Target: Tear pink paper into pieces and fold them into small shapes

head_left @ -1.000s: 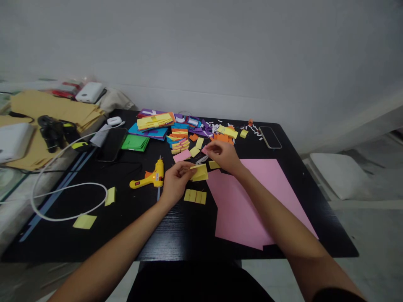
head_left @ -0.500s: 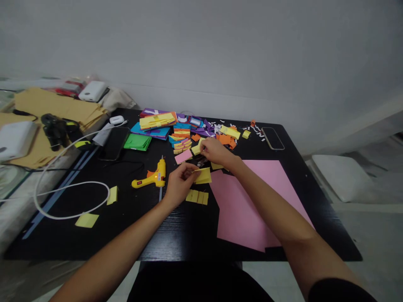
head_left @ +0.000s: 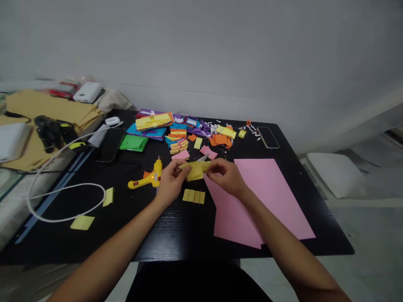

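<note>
Between my hands are yellow paper pieces (head_left: pixel 194 171), held over the middle of the black table. My left hand (head_left: pixel 171 178) pinches a yellow piece at its left side, thumb on top. My right hand (head_left: pixel 227 175) has its fingertips closed on yellow paper at the right, overlapping the left piece. Just behind the paper, the scissors' blades (head_left: pixel 203 157) show in part; their handles are hidden. A folded yellow paper strip (head_left: pixel 193 196) lies on the table below my hands. To the left of my left hand lies a yellow glue gun (head_left: pixel 147 177) with a lit orange light.
Pink sheets (head_left: pixel 267 197) lie under and beside my right forearm. Stacks of coloured paper (head_left: pixel 154 121), folded strips and orange scraps (head_left: pixel 221 140) line the back. Phones (head_left: pixel 267 137) lie at right and left. A white cable (head_left: pixel 67 186) loops at left near yellow pieces (head_left: pixel 82 222).
My right hand has come back toward me from the scrap pile with yellow paper and now meets the piece in my left hand. The scissors and a pink scrap behind are uncovered.
</note>
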Tool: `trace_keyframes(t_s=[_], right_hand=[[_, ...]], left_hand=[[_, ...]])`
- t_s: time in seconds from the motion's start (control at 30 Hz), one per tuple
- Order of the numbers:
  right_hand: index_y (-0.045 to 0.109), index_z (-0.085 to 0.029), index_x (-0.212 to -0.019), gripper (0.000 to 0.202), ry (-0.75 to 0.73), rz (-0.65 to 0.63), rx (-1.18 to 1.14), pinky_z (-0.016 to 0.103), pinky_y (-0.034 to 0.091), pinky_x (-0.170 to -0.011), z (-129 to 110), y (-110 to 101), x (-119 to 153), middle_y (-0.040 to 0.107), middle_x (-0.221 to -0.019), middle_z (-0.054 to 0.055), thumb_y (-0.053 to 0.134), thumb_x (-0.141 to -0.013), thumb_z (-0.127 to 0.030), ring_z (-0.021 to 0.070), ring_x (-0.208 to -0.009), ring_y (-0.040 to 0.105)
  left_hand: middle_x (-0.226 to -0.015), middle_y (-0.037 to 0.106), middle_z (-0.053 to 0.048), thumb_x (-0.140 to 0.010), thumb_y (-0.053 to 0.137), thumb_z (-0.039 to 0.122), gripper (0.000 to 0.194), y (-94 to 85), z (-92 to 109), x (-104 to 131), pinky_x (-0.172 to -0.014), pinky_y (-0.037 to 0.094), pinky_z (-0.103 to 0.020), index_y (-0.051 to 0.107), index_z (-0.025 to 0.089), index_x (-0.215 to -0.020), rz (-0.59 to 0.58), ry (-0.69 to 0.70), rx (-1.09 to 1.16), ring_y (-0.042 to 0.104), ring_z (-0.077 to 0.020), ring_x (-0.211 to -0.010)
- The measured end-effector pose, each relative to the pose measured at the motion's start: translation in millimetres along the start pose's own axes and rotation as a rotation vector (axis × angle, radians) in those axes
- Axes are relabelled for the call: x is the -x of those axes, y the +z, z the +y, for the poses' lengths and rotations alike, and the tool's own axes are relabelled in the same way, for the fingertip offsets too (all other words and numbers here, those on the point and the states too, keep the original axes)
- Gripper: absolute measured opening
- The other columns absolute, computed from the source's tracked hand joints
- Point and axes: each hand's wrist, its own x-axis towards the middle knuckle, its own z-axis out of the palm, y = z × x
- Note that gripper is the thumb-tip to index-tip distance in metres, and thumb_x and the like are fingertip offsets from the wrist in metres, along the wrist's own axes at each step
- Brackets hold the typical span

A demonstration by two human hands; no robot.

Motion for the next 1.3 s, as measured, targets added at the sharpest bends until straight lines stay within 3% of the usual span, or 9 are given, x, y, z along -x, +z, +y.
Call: trace_keyframes(t_s=[0.1,0.2,0.33,0.53,0.8,1.03,1.17,1.3], right_hand=[[0.074,-0.021,-0.083,0.015,0.000,-0.018,-0.023,0.035,0.058,-0.079,-0.1,-2.1,5.4,0.074,-0.093,0.006,0.075,-0.083,-0.037,0.0211,-0.084,0.070],[0.075,-0.021,-0.078,0.031,0.037,0.003,0.042,0.035,0.056,-0.075,-0.6,-1.5,9.8,0.075,-0.084,0.006,0.062,-0.096,-0.043,0.0211,-0.081,0.070],[0.075,-0.021,-0.087,0.018,0.083,0.040,-0.016,0.034,0.058,-0.073,3.6,5.0,15.2,0.075,-0.082,0.004,0.074,-0.087,-0.039,0.0200,-0.075,0.070],[0.076,-0.023,-0.097,0.023,0.110,0.029,-0.123,0.034,0.060,-0.075,7.5,11.3,18.2,0.073,-0.083,0.002,0.084,-0.076,-0.032,0.0183,-0.075,0.070],[0.075,-0.021,-0.088,0.019,0.102,0.159,-0.098,0.036,0.059,-0.078,-4.4,15.7,17.6,0.078,-0.089,0.006,0.071,-0.089,-0.040,0.0227,-0.083,0.074],[0.066,-0.022,-0.108,0.022,0.137,0.021,-0.151,0.035,0.058,-0.072,-6.4,20.9,23.3,0.076,-0.083,0.004,0.062,-0.096,-0.040,0.0220,-0.079,0.073],[0.069,-0.023,-0.105,0.024,0.167,-0.031,-0.180,0.037,0.060,-0.077,-5.3,24.8,26.8,0.078,-0.088,0.005,0.065,-0.094,-0.043,0.0238,-0.086,0.076],[0.070,-0.023,-0.106,0.022,0.197,-0.053,-0.222,0.040,0.061,-0.088,-7.9,26.7,27.9,0.080,-0.099,0.007,0.070,-0.089,-0.038,0.0262,-0.099,0.078]], left_hand=[[-0.071,0.063,0.003,-0.080,0.082,0.046,0.035,0.3,-3.9,-1.1,-0.049,0.053,-0.023,0.063,0.019,-0.091,-0.017,-0.013,0.015,0.058,-0.0118,-0.056],[-0.070,0.062,0.003,-0.080,0.082,0.046,0.034,-0.1,-7.0,-2.6,-0.045,0.051,-0.022,0.062,0.020,-0.092,-0.017,-0.007,0.008,0.057,-0.0116,-0.053],[-0.070,0.063,0.004,-0.080,0.082,0.043,0.033,-1.5,-9.2,-4.7,-0.041,0.047,-0.021,0.062,0.020,-0.093,-0.010,-0.004,-0.007,0.054,-0.0096,-0.049],[-0.070,0.064,0.004,-0.080,0.082,0.039,0.028,-1.6,-7.4,-3.1,-0.045,0.050,-0.021,0.065,0.020,-0.090,-0.009,-0.002,-0.035,0.055,-0.0097,-0.050],[-0.069,0.063,0.002,-0.077,0.079,0.032,0.017,2.8,-11.2,5.3,-0.053,0.044,-0.021,0.069,0.019,-0.083,-0.121,0.005,-0.157,0.056,-0.0117,-0.059],[-0.084,0.064,0.002,-0.075,0.083,0.032,0.028,3.1,-15.7,3.5,-0.059,0.043,-0.022,0.059,0.020,-0.085,-0.073,0.012,-0.133,0.055,-0.0107,-0.066],[-0.082,0.064,0.003,-0.081,0.079,0.030,0.029,3.8,-18.1,4.1,-0.067,0.048,-0.024,0.056,0.023,-0.096,-0.108,0.029,-0.083,0.062,-0.0134,-0.073],[-0.103,0.074,-0.005,-0.093,0.068,0.032,0.031,0.8,-16.4,7.2,-0.079,0.052,-0.030,0.057,0.023,-0.121,-0.199,0.074,-0.264,0.071,-0.0190,-0.089]])
